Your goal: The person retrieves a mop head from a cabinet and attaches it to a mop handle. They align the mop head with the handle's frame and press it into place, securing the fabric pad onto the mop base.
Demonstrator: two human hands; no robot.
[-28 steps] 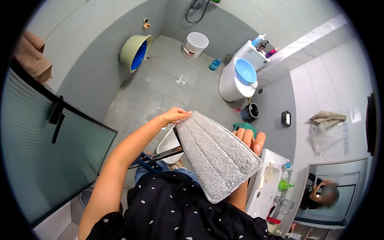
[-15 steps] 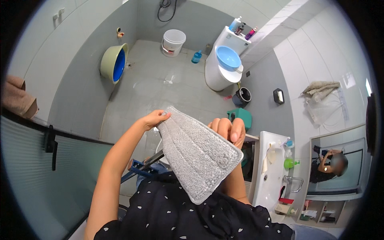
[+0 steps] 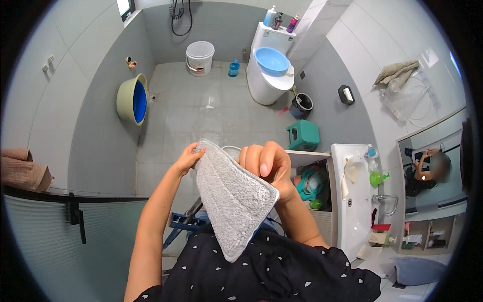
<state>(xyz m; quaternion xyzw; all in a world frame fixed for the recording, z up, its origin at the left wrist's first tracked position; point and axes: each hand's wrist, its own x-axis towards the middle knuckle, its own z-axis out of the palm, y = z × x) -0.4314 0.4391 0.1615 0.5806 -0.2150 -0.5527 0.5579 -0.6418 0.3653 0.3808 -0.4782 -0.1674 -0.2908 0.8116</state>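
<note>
A grey, fluffy flat-mop pad hangs tilted in front of my chest. My left hand is closed on its far left corner, the thumb lying over the fabric. On the pad's right edge my right hand is closed, with the fingers curled and part of the grip hidden behind the cloth. Below and left of the pad, close to my body, is a blue flat-mop frame with a dark pole, partly covered by the pad.
To the right stands a white washbasin over an open cabinet. Beyond it are a green stool, a dark bin and a toilet bearing a blue basin. A white bucket stands at the far wall; a glass door is left.
The pad has swung to a steeper, narrower angle, and my right hand has shifted left with its edge. My view has turned, showing more of the cabinet.
</note>
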